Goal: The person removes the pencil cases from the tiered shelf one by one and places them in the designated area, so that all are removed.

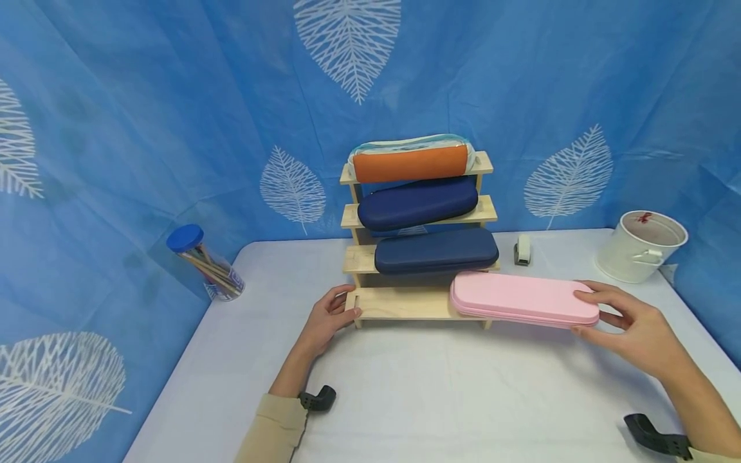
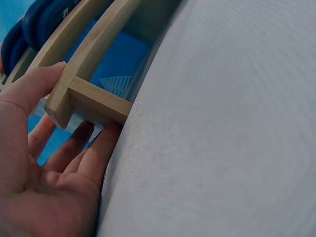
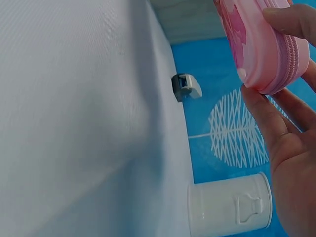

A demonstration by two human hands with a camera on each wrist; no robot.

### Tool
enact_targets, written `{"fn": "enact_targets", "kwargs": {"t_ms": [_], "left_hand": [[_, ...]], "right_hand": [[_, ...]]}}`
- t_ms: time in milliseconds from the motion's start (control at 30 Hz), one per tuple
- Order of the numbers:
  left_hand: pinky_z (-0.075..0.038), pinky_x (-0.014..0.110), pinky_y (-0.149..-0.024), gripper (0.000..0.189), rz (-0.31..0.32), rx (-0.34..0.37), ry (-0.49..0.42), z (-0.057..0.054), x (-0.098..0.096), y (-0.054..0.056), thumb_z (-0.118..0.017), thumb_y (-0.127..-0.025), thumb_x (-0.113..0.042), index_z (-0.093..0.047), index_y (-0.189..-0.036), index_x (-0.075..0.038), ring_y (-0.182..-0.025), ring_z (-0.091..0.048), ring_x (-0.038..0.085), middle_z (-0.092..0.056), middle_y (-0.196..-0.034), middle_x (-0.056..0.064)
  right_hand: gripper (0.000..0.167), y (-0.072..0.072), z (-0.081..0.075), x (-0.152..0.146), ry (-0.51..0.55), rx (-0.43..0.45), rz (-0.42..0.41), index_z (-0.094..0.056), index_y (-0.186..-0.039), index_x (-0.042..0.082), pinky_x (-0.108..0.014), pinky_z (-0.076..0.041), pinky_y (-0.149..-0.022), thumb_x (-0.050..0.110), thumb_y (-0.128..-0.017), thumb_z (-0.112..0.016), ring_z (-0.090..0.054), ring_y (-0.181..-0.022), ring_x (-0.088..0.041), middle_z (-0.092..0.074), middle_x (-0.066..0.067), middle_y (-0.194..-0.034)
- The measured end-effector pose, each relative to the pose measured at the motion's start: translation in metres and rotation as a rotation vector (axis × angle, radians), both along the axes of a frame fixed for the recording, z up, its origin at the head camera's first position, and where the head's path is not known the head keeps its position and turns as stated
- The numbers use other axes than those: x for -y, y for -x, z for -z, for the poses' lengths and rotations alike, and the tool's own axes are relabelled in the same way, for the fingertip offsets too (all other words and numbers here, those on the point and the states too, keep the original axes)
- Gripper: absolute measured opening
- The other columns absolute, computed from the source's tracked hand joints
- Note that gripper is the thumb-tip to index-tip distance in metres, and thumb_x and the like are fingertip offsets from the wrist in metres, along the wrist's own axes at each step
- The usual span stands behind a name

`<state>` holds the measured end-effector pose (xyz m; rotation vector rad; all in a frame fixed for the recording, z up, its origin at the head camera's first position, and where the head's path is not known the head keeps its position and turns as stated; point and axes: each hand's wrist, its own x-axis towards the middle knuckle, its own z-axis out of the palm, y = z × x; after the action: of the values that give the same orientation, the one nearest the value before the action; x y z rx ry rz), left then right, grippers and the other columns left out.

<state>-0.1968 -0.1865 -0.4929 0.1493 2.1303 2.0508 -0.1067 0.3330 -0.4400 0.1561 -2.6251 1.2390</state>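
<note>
A pink zippered pencil case [image 1: 523,297] is held at its right end by my right hand [image 1: 633,321], thumb on one side and fingers on the other. Its left end lies over the right part of the bottom step of a wooden tiered rack [image 1: 405,302]. My left hand [image 1: 324,321] grips the left end of that step; in the left wrist view the thumb [image 2: 47,81] presses the wood from above. On the tiers above lie a slate-blue case [image 1: 437,251], a navy case [image 1: 419,202] and an orange pouch [image 1: 411,164] at the top.
A small white tape dispenser [image 1: 522,249] stands right of the rack. Farther right is a white metal bucket [image 1: 631,254]. At the left table edge stands a clear jar [image 1: 222,273] with a blue lid and sticks inside. Blue leaf-printed cloth hangs behind the white table [image 1: 440,392].
</note>
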Motion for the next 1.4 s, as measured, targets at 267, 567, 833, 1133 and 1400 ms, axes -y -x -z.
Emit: {"fn": "enact_targets", "kwargs": {"t_ms": [267,567,833,1133,1400], "left_hand": [[-0.052,0.040,-0.085,0.058,-0.004,-0.006,-0.011,-0.001,0.000,0.000,-0.082,-0.078,-0.018,-0.056,-0.131,-0.019,-0.116,-0.057,0.026,-0.053,-0.133,0.011],[-0.052,0.039,-0.086,0.057,-0.004,0.006,-0.010,0.001,0.000,0.000,-0.081,-0.079,-0.018,-0.056,-0.130,-0.019,-0.116,-0.057,0.026,-0.054,-0.132,0.012],[-0.052,0.039,-0.085,0.056,0.002,-0.013,-0.019,0.001,0.000,0.001,-0.080,-0.080,-0.016,-0.056,-0.130,-0.018,-0.116,-0.057,0.026,-0.054,-0.132,0.012],[-0.052,0.039,-0.086,0.058,0.006,-0.004,-0.022,0.002,0.001,0.002,-0.081,-0.079,-0.018,-0.056,-0.131,-0.018,-0.116,-0.057,0.026,-0.054,-0.132,0.012],[-0.052,0.040,-0.086,0.057,0.008,-0.012,-0.009,0.003,0.001,0.003,-0.081,-0.079,-0.017,-0.056,-0.131,-0.019,-0.115,-0.057,0.026,-0.055,-0.132,0.012]], "right_hand": [[0.056,-0.003,0.005,-0.011,-0.004,-0.026,0.025,-0.062,-0.124,0.007,-0.001,-0.036,-0.078,0.014,-0.074,-0.085,-0.037,-0.114,0.016,-0.045,0.019,-0.137],[0.057,-0.006,0.008,-0.017,-0.004,-0.020,0.030,-0.061,-0.125,0.005,-0.001,-0.037,-0.077,0.013,-0.074,-0.085,-0.038,-0.112,0.018,-0.045,0.021,-0.136],[0.056,-0.011,0.007,-0.028,-0.003,-0.019,0.056,-0.058,-0.128,0.002,0.000,-0.036,-0.076,0.010,-0.077,-0.082,-0.034,-0.121,0.014,-0.043,0.027,-0.133],[0.057,-0.013,0.008,-0.039,-0.016,-0.020,0.089,-0.058,-0.130,0.003,0.001,-0.036,-0.075,0.013,-0.079,-0.081,-0.035,-0.115,0.017,-0.044,0.028,-0.132],[0.059,-0.012,0.015,-0.045,-0.019,0.033,0.148,-0.056,-0.130,0.002,0.001,-0.037,-0.074,0.021,-0.080,-0.081,-0.036,-0.116,0.015,-0.041,0.022,-0.139]]}}
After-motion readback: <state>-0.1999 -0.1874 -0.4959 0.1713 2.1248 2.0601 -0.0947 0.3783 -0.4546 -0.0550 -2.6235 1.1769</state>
